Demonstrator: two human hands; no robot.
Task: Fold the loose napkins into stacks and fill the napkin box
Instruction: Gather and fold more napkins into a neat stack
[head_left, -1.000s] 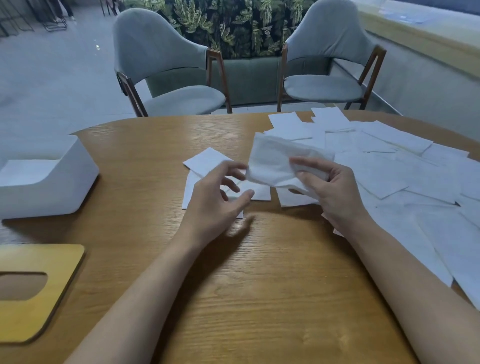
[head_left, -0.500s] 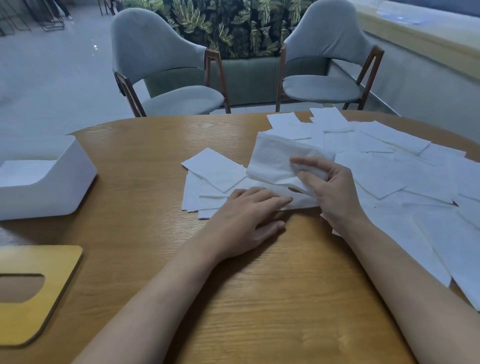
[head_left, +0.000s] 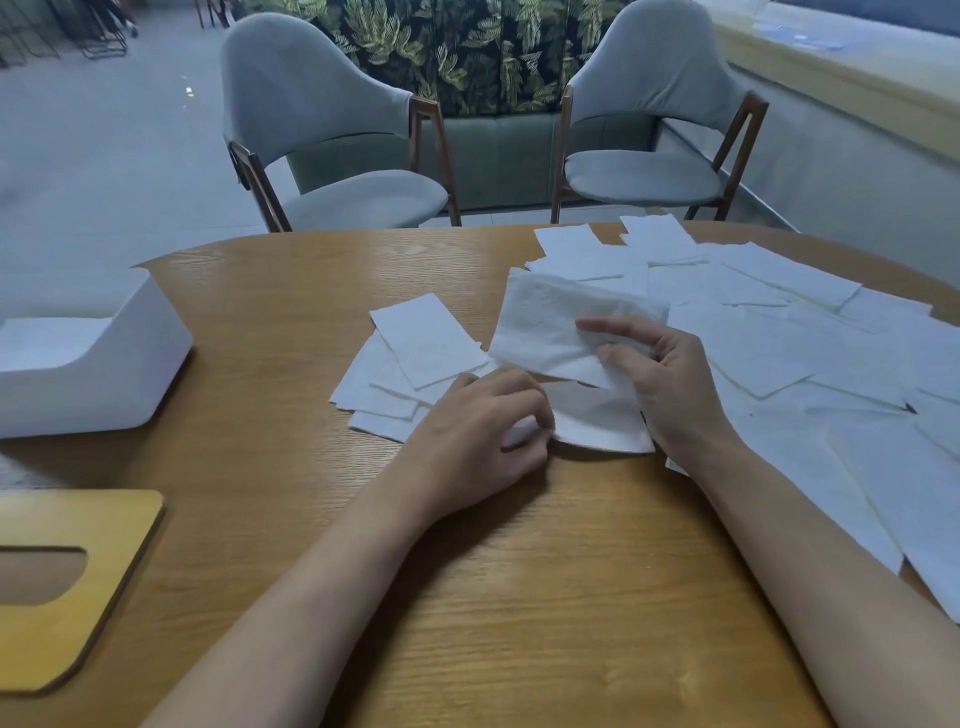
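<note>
My right hand (head_left: 657, 382) holds a bunch of white napkins (head_left: 545, 325) raised above the wooden table (head_left: 519, 597), thumb and fingers pinching their near edge. My left hand (head_left: 480, 439) lies on the table with fingers curled, pinching the corner of a flat napkin (head_left: 597, 421) under the held bunch. A small pile of folded napkins (head_left: 410, 371) lies left of my hands. Many loose napkins (head_left: 810, 353) cover the table's right side. The white napkin box (head_left: 98, 364) stands open at the left edge, a napkin inside.
The box's wooden lid (head_left: 67, 582) with an oval slot lies at the near left. Two grey chairs (head_left: 332, 135) stand behind the table's far edge, with a green bench behind them. Bare wood fills the table's near middle.
My left hand dropped from the air onto the table, then curled its fingers onto the corner of the flat napkin. My right hand kept the held bunch nearly still.
</note>
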